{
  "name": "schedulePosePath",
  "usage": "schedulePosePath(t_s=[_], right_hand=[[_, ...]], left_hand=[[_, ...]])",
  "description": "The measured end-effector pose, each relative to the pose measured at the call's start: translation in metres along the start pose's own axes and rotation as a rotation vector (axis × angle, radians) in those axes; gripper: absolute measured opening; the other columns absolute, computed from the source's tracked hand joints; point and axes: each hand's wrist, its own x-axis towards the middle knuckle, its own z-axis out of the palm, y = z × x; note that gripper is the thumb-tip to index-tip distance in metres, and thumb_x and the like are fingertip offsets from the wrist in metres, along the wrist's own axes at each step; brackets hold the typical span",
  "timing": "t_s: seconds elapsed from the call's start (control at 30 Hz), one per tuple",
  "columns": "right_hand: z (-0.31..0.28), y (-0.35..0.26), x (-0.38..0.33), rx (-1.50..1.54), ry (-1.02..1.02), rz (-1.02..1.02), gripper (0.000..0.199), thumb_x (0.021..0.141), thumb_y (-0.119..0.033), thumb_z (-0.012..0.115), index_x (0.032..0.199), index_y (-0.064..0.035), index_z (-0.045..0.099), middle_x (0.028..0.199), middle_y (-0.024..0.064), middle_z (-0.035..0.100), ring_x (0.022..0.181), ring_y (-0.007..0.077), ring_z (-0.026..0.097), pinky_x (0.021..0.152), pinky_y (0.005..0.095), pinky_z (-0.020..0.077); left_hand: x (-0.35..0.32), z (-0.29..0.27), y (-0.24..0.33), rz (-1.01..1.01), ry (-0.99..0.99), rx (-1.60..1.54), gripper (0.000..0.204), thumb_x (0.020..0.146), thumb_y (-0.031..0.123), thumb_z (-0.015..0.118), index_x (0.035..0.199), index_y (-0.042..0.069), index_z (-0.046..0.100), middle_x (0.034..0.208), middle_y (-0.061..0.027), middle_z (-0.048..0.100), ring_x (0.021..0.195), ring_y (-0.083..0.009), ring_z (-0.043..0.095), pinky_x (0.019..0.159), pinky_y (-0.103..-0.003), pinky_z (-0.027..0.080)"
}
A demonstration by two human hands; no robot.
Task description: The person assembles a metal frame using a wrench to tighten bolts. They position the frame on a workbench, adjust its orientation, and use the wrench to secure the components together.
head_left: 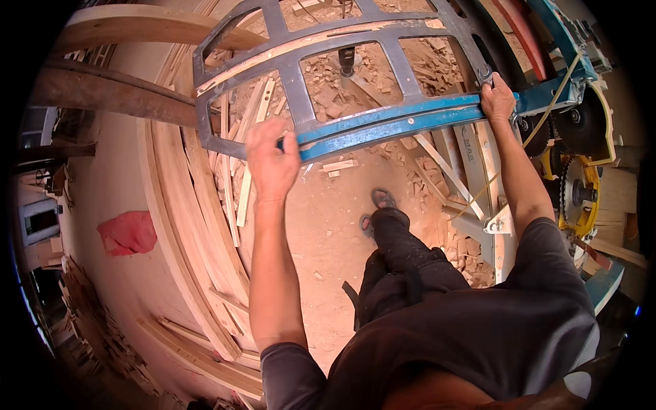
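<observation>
1. Workshop, dusty tan floor [328, 239] strewn with wood offcuts [335, 164], fisheye edges dark.
2. Hands well apart, one near each end of a blue rail [410, 126].
3. Left hand [272, 154]: at rail's left end, fingers curled, blurred; can't tell if clamped on it.
4. Right hand [497, 101]: folded over the rail near its right end; small grey ring-shaped piece [485, 72] just above the fingers.
5. Rail runs crosswise in front of the person, along the near edge of a grey frame [400, 68] with large openings; more offcuts seen through these.
6. Right of right hand: blue machine structure [547, 96], yellow cord [562, 96] hanging across; below it, toothed disc in yellow housing [593, 195].
7. Left of left hand: long planks [198, 225] on the floor, red cloth-like piece [128, 234] beyond.
8. Below, between forearms: person's dark trousers [396, 249], sandals [383, 199] on the floor.
9. Upper left: thick wooden beams [116, 96].
</observation>
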Motion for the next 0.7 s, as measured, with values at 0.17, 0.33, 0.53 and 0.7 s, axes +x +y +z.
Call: schedulePosePath(t_s=[0.17, 0.33, 0.53, 0.7], right_hand=[[0.019, -0.018, 0.013, -0.011, 0.002, 0.043, 0.019, 0.088, -0.031, 0.055, 0.092, -0.0135, 0.061, 0.094, 0.0194, 0.069, 0.093, 0.0452, 0.064, 0.076, 0.0547, 0.0492], [0.050, -0.018, 0.037, 0.030, 0.081, 0.011, 0.019, 0.088, -0.029, 0.055, 0.090, -0.0103, 0.058, 0.091, 0.0204, 0.067, 0.093, 0.0454, 0.063, 0.077, 0.0542, 0.0483], [0.074, -0.022, 0.049, -0.048, -0.021, -0.071, 0.014, 0.090, -0.019, 0.053, 0.098, -0.0074, 0.056, 0.084, 0.0210, 0.064, 0.085, 0.0444, 0.063, 0.075, 0.0511, 0.0490], [0.068, -0.106, 0.029, 0.198, -0.014, 0.101, 0.018, 0.102, -0.016, 0.054, 0.115, -0.0070, 0.062, 0.084, 0.0122, 0.068, 0.078, 0.0250, 0.070, 0.071, 0.0332, 0.0519]], left_hand=[[0.041, -0.058, -0.124, -0.384, 0.059, -0.007, 0.051, 0.090, 0.018, 0.070, 0.136, -0.002, 0.059, 0.136, -0.0248, 0.058, 0.128, -0.0390, 0.053, 0.111, -0.045, 0.039], [0.132, -0.035, -0.224, -0.735, -0.021, -0.254, 0.080, 0.092, 0.024, 0.072, 0.154, -0.008, 0.033, 0.157, -0.0256, 0.039, 0.141, -0.0350, 0.045, 0.118, -0.041, 0.033], [0.193, 0.000, -0.290, -0.802, -0.206, -0.405, 0.086, 0.089, 0.017, 0.075, 0.156, -0.008, 0.027, 0.155, -0.0230, 0.041, 0.138, -0.0317, 0.045, 0.117, -0.039, 0.033], [0.221, -0.015, -0.311, -0.970, -0.344, -0.648, 0.083, 0.085, 0.006, 0.071, 0.157, 0.002, 0.030, 0.146, -0.0185, 0.049, 0.130, -0.0269, 0.049, 0.112, -0.037, 0.036]])
